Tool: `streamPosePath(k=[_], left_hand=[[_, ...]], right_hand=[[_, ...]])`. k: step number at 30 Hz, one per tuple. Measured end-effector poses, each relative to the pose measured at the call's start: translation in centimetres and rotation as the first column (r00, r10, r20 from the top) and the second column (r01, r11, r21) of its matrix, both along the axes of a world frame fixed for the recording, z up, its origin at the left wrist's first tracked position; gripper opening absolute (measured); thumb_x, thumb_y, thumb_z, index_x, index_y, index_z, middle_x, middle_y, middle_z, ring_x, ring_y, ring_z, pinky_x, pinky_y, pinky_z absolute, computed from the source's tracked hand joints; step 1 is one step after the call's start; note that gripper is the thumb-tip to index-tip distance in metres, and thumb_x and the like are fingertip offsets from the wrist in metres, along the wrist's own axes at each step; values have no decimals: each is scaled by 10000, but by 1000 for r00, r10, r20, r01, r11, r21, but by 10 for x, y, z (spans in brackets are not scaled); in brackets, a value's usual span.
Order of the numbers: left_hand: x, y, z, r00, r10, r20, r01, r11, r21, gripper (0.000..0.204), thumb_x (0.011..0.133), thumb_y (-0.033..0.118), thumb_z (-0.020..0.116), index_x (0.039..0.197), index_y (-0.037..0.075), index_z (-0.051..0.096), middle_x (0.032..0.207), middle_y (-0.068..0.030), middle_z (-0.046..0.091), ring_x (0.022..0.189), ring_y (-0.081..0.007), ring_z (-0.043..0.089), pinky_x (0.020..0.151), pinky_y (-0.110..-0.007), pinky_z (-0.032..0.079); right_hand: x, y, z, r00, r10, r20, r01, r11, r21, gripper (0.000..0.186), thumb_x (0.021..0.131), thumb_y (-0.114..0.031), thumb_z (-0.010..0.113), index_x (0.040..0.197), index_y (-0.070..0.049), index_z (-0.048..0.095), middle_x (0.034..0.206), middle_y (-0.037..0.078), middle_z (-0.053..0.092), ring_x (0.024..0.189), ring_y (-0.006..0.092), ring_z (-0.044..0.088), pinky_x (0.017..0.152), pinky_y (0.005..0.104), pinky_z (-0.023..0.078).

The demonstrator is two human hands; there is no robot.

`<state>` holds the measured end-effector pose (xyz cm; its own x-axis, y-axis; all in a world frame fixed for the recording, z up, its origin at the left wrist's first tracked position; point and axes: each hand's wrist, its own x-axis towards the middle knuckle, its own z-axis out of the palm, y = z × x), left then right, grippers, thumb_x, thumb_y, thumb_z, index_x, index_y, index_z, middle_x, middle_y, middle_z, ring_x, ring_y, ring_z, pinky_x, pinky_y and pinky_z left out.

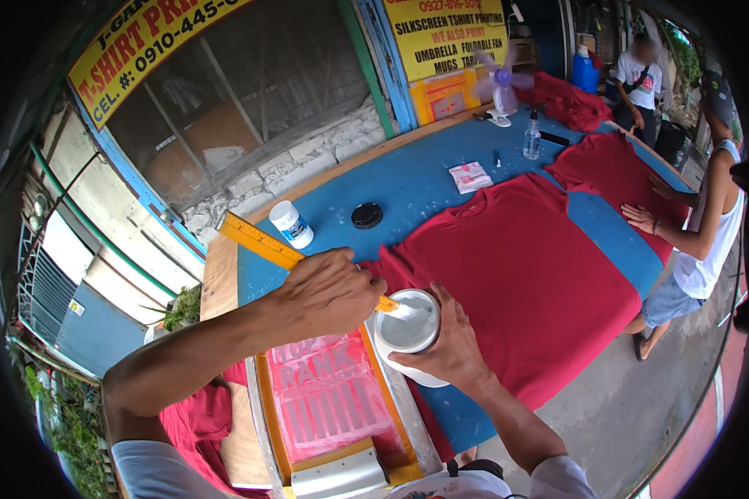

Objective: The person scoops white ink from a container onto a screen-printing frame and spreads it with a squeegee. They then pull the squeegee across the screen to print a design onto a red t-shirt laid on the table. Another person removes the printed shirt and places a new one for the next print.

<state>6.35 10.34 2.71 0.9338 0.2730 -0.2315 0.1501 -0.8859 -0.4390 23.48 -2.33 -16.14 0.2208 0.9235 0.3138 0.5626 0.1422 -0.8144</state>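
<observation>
Blue worktop (pixel 408 158) lies bare in a strip along its far side, with a wooden edge beyond; a narrower bare band runs between the two flat red shirts. The nearer shirt (pixel 508 274) reaches the right edge, leaving little room there. Wooden board shows at the left end.

Of the two hands, the left hand (pixel 333 287) is closed round one yellow ruler (pixel 258 239), its lower end in the white paste of one open white tub (pixel 404 350). The right hand (pixel 451 343) wraps the tub's right side, thumb and fingers apart. The tub is beside the far right corner of one pink screen frame (pixel 333 395); whether it rests on anything, I cannot tell. One metal-faced squeegee (pixel 341 474) lies across the frame's near end.

Farther off are one white jar (pixel 291 224), one black lid (pixel 366 215), one clear bottle (pixel 532 137) and one small fan (pixel 501 79). At the right, a co-worker's hands (pixel 641 218) rest on the farther shirt (pixel 612 170), blocking that side.
</observation>
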Motion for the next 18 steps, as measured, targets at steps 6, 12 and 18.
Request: streamPosePath(k=[6, 12, 18], left_hand=[[8, 15, -19, 976, 173, 131, -133, 953, -273, 280, 970, 233, 675, 754, 62, 723, 640, -154, 670, 627, -392, 696, 732, -510, 566], [-2, 21, -10, 913, 408, 15, -370, 843, -391, 382, 1049, 359, 680, 777, 99, 746, 587, -136, 640, 593, -366, 680, 659, -486, 544], [-15, 26, 5, 834, 551, -21, -501, 740, -448, 410, 1058, 428, 702, 842, 93, 794, 648, -122, 704, 662, -357, 726, 719, -506, 558]], right_hand=[[6, -2, -8, 1000, 11, -8, -10, 997, 78, 1351, 666, -526, 1050, 1650, 24, 306, 1568, 319, 528, 1454, 518, 553, 1212, 628, 462], [10, -1, -14, 1000, 10, 8, -11, 992, 126, 1377, 654, -531, 1061, 1657, 18, 292, 1554, 315, 528, 1435, 512, 564, 1177, 626, 499], [11, -3, -12, 1000, 3, -6, -2, 993, 122, 1309, 669, -537, 1045, 1614, 46, 351, 1566, 322, 541, 1425, 520, 588, 1200, 624, 480]])
